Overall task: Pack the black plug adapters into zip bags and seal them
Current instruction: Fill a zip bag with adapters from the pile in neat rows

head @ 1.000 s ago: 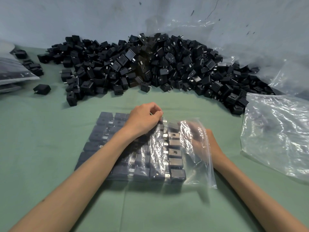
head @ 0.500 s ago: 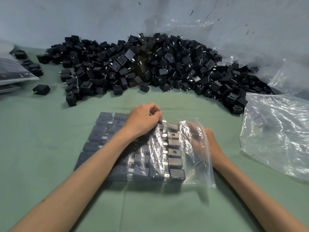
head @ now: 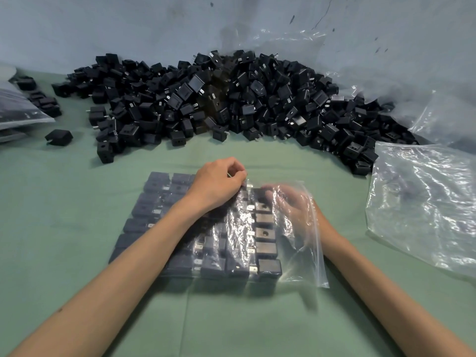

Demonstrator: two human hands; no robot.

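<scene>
A clear zip bag (head: 304,253) lies flat on the green cloth in front of me, filled with neat rows of black plug adapters (head: 266,235). My left hand (head: 216,186) rests on top of the bag with curled fingers that pinch the plastic at its far edge. Reaching in through the open right side, my right hand (head: 291,204) is inside the bag, blurred behind the plastic. Its fingers stretch toward the adapters in the far right row. A big heap of loose black adapters (head: 231,99) lies beyond the bag against the wall.
Empty clear bags (head: 422,202) lie crumpled at the right. Filled bags (head: 18,109) are stacked at the left edge, with a few stray adapters and a single one (head: 59,137) near them. A large plastic sheet hangs against the wall behind the heap.
My right hand has slid further into the bag toward the far row of adapters. The left hand has kept its place on the bag.
</scene>
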